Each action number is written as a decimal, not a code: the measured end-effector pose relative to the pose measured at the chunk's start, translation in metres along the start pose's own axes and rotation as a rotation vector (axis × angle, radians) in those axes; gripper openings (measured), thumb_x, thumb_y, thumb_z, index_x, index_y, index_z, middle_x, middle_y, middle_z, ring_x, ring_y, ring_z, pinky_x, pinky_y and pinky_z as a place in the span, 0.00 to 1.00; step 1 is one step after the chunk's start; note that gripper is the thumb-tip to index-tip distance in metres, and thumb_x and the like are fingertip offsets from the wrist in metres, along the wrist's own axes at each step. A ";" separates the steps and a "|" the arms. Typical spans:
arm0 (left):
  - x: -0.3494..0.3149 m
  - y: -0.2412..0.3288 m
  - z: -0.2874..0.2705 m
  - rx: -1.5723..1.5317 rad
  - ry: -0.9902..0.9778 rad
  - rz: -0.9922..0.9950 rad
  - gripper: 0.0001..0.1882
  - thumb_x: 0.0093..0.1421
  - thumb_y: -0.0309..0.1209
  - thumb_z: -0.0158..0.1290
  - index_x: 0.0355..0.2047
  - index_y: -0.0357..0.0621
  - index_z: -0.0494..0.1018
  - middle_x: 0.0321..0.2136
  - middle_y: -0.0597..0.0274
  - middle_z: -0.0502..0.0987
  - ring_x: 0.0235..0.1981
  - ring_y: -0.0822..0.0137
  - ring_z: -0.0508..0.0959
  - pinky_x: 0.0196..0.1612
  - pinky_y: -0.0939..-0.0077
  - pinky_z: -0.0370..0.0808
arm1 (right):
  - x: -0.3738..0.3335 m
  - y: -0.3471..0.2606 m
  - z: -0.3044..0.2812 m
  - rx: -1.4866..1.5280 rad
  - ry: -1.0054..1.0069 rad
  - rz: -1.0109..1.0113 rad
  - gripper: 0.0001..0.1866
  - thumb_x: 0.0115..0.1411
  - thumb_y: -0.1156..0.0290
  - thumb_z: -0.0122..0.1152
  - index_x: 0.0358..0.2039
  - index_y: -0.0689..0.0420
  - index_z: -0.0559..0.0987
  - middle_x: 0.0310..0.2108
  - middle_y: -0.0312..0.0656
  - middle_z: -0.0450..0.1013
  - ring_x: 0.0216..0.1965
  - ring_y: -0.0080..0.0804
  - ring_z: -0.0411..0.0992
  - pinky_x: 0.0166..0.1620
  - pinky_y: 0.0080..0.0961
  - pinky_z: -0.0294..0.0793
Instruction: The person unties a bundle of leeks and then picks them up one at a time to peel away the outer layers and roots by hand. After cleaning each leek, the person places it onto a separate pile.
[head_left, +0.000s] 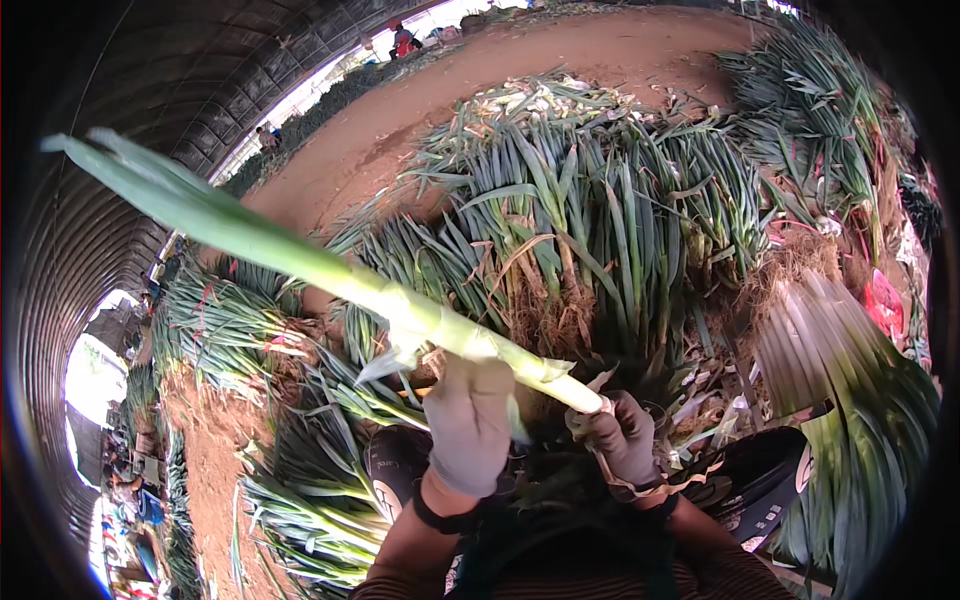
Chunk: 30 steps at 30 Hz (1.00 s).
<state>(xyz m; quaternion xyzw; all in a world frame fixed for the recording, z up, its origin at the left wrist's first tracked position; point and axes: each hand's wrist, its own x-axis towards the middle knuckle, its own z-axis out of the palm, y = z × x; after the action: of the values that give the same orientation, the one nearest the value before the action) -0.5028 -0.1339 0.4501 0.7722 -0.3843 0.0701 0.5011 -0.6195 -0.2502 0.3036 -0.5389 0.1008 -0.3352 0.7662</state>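
Note:
A long leek (pixel 350 280) slants across the view, its blurred green leaves at the upper left and its pale root end at the lower right. My gloved left hand (pixel 467 425) is closed at the middle of the stalk, where loose pieces of outer leaf stick out. At the root end my gloved right hand (pixel 625 442) is closed, its fingers curled round the tip. A thin, dry strip of peel (pixel 665 488) trails from it past the wrist. Exactly how the left fingertips sit on the stalk is partly hidden.
Unpeeled leeks (pixel 580 220) with dry roots stand massed in front. Paler, cleaned leeks (pixel 840 400) are stacked at my right. Another pile (pixel 320 500) lies at my left. Leaf scraps (pixel 715 400) cover the ground near my knees. Brown soil (pixel 620 50) stretches beyond; distant people sit there.

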 end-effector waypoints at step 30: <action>0.002 -0.032 0.000 -0.835 0.095 -0.256 0.13 0.58 0.21 0.48 0.44 0.33 0.74 0.39 0.54 0.79 0.41 0.59 0.80 0.40 0.73 0.75 | 0.005 -0.001 -0.003 -0.273 -0.103 0.023 0.18 0.62 0.56 0.60 0.33 0.61 0.75 0.22 0.39 0.72 0.23 0.26 0.70 0.27 0.24 0.67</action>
<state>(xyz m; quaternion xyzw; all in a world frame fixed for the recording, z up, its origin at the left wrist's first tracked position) -0.4805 -0.1287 0.4279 0.5407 -0.2576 -0.1185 0.7920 -0.6178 -0.2559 0.3042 -0.6533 0.1120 -0.2813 0.6939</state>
